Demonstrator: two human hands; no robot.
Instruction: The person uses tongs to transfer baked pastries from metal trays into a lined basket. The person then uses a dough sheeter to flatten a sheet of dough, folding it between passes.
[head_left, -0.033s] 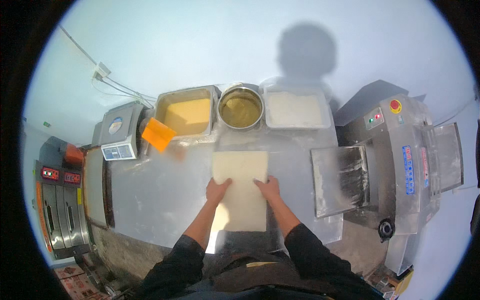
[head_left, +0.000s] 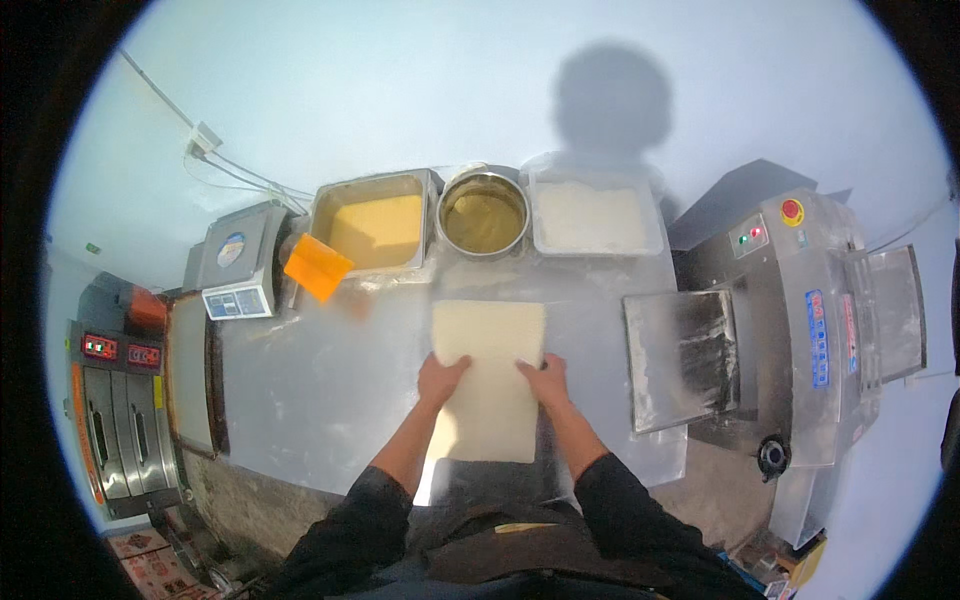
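A pale, rectangular sheet of dough (head_left: 487, 385) is in front of me, long side running away from me. My left hand (head_left: 442, 380) grips its left edge, thumb on top and fingers at or under the side. At the right edge my right hand (head_left: 545, 380) has the same hold, thumb pressed on the upper face. Whether the sheet rests on the metal worktop (head_left: 310, 400) or hangs just above it, I cannot tell. Shadow and a bright sunlit patch fall across its near left part.
Along the back stand a scale (head_left: 240, 262), an orange scraper (head_left: 318, 268), a steel pan of yellow filling (head_left: 378, 225), a round pot (head_left: 482, 215) and a tub of white flour (head_left: 597, 215). A dough sheeter (head_left: 800, 330) with a floury tray (head_left: 680, 360) is at right; ovens (head_left: 125, 420) at left.
The dough sheet and both my hands have shifted slightly to the right, and the sheet's far end leans a little more to the right. My grip is unchanged.
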